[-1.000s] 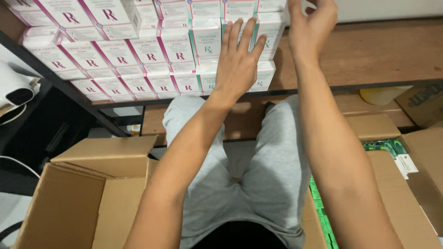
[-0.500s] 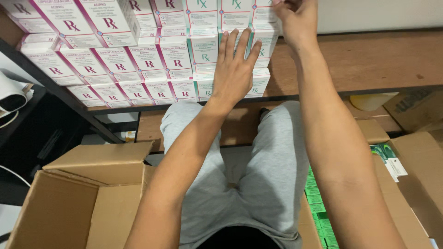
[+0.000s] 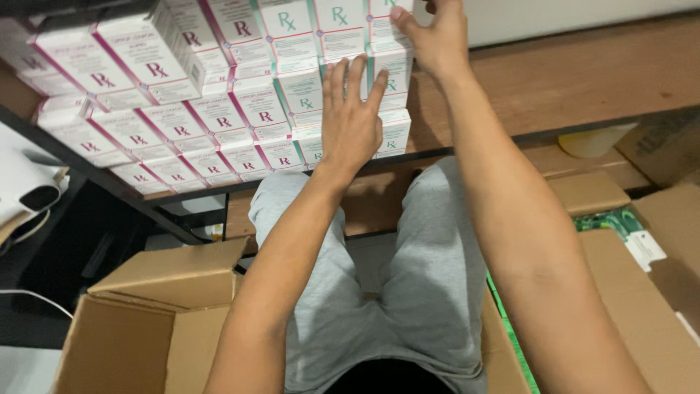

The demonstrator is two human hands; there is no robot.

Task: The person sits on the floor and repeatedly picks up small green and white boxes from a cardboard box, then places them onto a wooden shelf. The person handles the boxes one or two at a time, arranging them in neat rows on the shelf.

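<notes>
Head view, left to right: an open brown cardboard box [image 3: 138, 343] sits at the lower left, its flaps folded out. Above it, on a wooden shelf [image 3: 583, 80], white cartons with magenta trim [image 3: 182, 120] stand in stacked rows. Next to them comes a narrower stack of white cartons with teal trim [image 3: 302, 91], several rows high, at the right end of the block. The left hand [image 3: 351, 120] lies flat against the front of this teal stack, fingers [image 3: 356, 73] straight and slightly spread, palm pressing the cartons. Just to the right and higher, the right hand [image 3: 435, 40] is curled around the upper right corner of the same stack, thumb in front; its fingertips run past the top edge of the frame, so I cannot tell exactly what they grip. Below, the person's grey trousers [image 3: 408, 292] fill the middle. At the far right, another cardboard box [image 3: 634, 321] holds green packets [image 3: 609, 219].
</notes>
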